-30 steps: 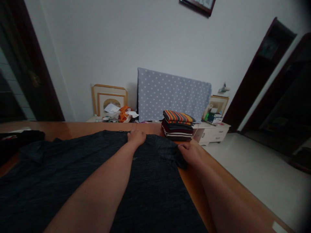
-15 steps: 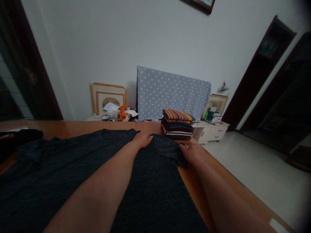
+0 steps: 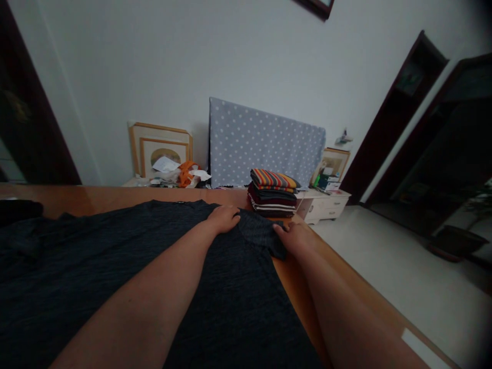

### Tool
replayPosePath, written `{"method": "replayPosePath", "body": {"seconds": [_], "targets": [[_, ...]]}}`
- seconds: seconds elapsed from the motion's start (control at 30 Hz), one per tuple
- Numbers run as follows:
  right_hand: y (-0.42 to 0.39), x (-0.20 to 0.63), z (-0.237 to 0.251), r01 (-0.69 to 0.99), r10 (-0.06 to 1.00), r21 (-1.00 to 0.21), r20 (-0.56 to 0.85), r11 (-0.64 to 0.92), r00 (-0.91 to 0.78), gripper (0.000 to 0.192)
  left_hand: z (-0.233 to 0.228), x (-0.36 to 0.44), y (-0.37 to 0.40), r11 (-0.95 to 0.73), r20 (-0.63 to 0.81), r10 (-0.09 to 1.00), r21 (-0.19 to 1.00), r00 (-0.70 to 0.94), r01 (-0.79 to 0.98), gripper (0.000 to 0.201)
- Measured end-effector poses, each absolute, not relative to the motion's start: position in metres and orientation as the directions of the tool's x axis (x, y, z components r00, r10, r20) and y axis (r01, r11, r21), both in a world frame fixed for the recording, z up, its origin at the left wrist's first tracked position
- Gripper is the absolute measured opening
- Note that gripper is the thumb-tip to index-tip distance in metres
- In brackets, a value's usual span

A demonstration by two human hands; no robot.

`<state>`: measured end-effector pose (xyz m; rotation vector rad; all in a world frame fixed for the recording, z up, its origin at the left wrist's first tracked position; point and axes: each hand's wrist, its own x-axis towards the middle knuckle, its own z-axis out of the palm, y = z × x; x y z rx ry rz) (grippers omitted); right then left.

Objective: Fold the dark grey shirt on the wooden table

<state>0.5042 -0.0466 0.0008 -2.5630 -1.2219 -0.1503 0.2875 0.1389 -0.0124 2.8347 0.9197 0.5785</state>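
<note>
Pinning dark heathered T-shirt [image 3: 115,266] flat on orange-brown wooden table [image 3: 115,196], left hand [image 3: 223,218] pressed palm-down centre frame; right hand [image 3: 295,239] pinched sleeve edge; folded striped clothes stack [image 3: 272,192] sat behind.

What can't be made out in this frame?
Head view only:
- Right hand: fingertips hidden at the sleeve edge; grip unclear.
- Left hand: palm down on the shirt; underside hidden.
- Shirt: cut off by the left and bottom edges, partly covered by both forearms.
- Folded stack: piece count too small to tell.
- Items by the frame: small, dim.
</note>
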Motion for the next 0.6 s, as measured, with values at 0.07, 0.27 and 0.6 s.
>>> {"method": "replayPosePath", "body": {"seconds": [0.07, 0.27, 0.6], "targets": [[-0.047, 0.501, 0.003, 0.786, 0.763, -0.162, 0.188, -0.596, 0.618, 0.059, -0.014, 0.289, 0.137, -0.817, 0.284, 0.576, 0.216, 0.766, 0.534, 0.038], [-0.045, 0.506, 0.0, 0.803, 0.793, -0.249, 0.167, -0.542, 0.586, 0.025, -0.018, 0.289, 0.139, -0.819, 0.282, 0.573, 0.221, 0.769, 0.529, 0.041], [-0.05, 0.452, 0.052, 0.784, 0.827, -0.619, 0.459, 0.037, 0.323, 0.028, -0.015, 0.288, 0.135, -0.742, 0.246, 0.663, 0.335, 0.707, 0.58, 0.04]]}}
